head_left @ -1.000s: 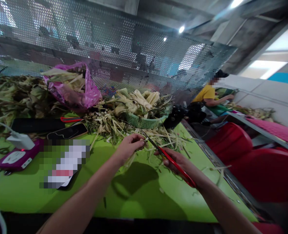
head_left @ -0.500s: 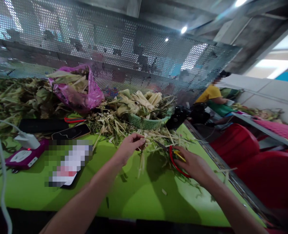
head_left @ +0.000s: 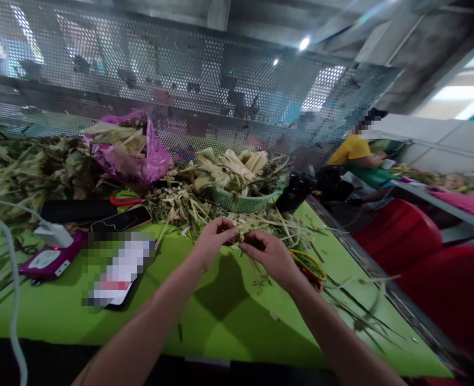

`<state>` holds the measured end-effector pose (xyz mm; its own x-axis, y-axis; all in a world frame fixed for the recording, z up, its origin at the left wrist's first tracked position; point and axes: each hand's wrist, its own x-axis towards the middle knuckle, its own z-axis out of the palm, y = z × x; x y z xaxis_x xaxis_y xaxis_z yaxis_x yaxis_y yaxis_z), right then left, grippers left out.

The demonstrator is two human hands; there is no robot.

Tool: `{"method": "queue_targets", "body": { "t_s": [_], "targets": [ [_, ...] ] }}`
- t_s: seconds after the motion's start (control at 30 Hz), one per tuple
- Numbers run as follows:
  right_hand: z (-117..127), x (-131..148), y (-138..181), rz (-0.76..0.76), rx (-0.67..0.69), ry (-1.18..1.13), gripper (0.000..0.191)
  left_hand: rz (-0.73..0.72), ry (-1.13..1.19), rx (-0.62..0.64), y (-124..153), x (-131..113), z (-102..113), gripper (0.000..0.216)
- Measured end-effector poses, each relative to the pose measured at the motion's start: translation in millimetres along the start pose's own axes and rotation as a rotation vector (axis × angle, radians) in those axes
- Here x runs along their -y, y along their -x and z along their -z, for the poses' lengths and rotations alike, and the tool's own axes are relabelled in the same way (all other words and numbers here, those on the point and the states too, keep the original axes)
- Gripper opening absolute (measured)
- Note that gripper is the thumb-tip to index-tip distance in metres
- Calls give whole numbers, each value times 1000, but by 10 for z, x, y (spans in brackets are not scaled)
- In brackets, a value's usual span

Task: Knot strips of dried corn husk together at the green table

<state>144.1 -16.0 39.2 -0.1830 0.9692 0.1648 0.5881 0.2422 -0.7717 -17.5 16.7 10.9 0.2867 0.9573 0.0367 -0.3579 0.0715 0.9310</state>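
Observation:
Both hands meet over the green table (head_left: pixel 228 321), just in front of a heap of pale dried leaf strips (head_left: pixel 188 206). My left hand (head_left: pixel 212 241) pinches a small bit of leaf between thumb and fingertips. My right hand (head_left: pixel 266 252) has its fingers curled on the same piece from the other side. The red-handled scissors (head_left: pixel 311 268) lie on the table to the right of my right hand, beside some yellow rubber bands. A green basket (head_left: pixel 242 202) full of husks stands behind the hands.
A pink plastic bag (head_left: pixel 134 153) of husks and a large husk pile (head_left: pixel 28 166) lie at the back left. Phones (head_left: pixel 120 219), a purple power bank (head_left: pixel 50 260) and a white cable sit left. A perforated metal screen (head_left: pixel 180 80) backs the table. A person in yellow (head_left: pixel 351 153) works far right, beyond red seats (head_left: pixel 401 236).
My right hand has put the scissors down on the table and moved left to join my left hand on the leaf piece. The view has shifted slightly.

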Motion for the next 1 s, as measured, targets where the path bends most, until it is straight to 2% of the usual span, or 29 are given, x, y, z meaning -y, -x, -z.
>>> {"method": "queue_targets", "body": {
  "t_s": [0.1, 0.27, 0.47, 0.57, 0.63, 0.8, 1.0],
  "targets": [
    [-80, -58, -42, 37, -74, -6, 20, 4, -53, -19, -10, -21, 15, 21],
    [-103, -125, -17, 100, -139, 113, 16, -79, -142, -23, -36, -21, 23, 18],
    [-146, -119, 1, 286, -188, 259, 12, 74, 146, -102, -33, 50, 18, 19],
    [-152, -152, 3, 227, -173, 126, 17, 138, 234, -76, -20, 47, 13, 22],
    [-141, -187, 7, 159, -152, 16, 21, 150, 179, -52, -8, 19, 6, 23],
    [-97, -240, 29, 74, -113, -128, 22, 80, -39, -4, 15, -75, -16, 24],
    [-96, -258, 41, 69, -86, -168, 18, 23, -78, 23, 0, -85, -22, 24]
  ]
}}
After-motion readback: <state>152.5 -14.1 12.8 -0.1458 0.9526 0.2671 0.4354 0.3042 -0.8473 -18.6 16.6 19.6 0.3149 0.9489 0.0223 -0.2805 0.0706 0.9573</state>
